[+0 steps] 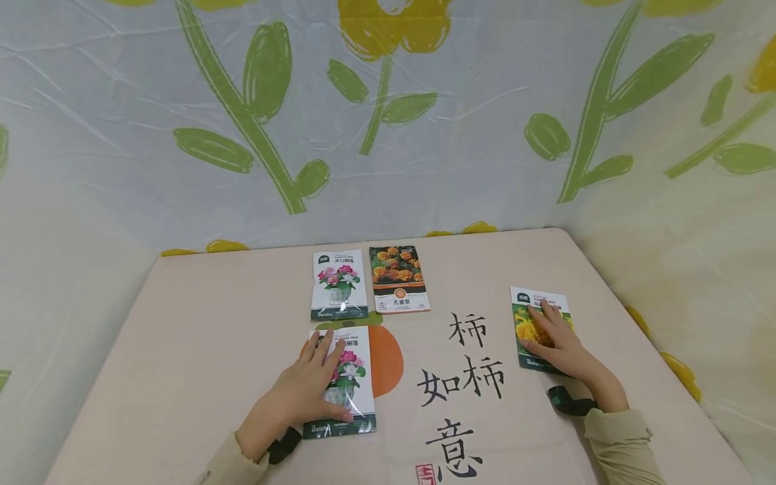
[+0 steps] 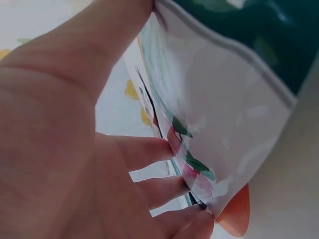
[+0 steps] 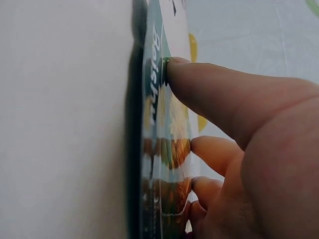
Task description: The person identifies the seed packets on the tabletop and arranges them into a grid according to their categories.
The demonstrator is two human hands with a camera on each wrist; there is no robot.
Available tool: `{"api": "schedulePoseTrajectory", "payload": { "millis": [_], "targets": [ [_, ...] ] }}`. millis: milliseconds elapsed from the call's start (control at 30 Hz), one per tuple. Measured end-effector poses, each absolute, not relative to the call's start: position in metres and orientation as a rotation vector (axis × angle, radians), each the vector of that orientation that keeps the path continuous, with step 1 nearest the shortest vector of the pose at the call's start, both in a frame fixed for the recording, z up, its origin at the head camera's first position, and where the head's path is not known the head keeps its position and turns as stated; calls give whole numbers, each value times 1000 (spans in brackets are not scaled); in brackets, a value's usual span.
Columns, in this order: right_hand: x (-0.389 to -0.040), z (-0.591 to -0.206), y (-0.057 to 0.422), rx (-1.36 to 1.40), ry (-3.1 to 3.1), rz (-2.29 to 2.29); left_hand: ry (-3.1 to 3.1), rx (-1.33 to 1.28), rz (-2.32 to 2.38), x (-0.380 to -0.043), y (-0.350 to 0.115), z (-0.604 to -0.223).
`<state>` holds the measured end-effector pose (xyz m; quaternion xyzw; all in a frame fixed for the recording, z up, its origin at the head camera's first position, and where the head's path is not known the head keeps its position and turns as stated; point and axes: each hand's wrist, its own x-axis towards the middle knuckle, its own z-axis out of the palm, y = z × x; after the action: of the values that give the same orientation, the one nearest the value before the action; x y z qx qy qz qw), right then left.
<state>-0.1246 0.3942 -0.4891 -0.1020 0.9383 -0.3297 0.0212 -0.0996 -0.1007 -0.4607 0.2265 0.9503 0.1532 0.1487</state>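
Observation:
My left hand rests on a white seed packet with pink flowers in a pot and a dark green lower band. Its fingertips touch the upper part, and the thumb lies on the lower part. In the left wrist view, the glossy packet bows between thumb and fingertips. Over at the right, my right hand lies spread on a seed packet with yellow flowers. The right wrist view shows thumb and fingertips touching this packet's face while it lies on the table.
Beyond my left hand, another pink-flower seed packet lies beside an orange-flower packet. The pale pink tablecloth bears an orange persimmon print and black characters. Flower-patterned cloth hangs behind the table.

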Motion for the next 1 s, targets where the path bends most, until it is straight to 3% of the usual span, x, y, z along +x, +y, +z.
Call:
{"api": "schedulePoseTrajectory", "payload": {
  "millis": [1000],
  "targets": [
    [-125, -481, 389, -266, 2881, -959, 2740, 664, 464, -96, -97, -455]
  ]
}}
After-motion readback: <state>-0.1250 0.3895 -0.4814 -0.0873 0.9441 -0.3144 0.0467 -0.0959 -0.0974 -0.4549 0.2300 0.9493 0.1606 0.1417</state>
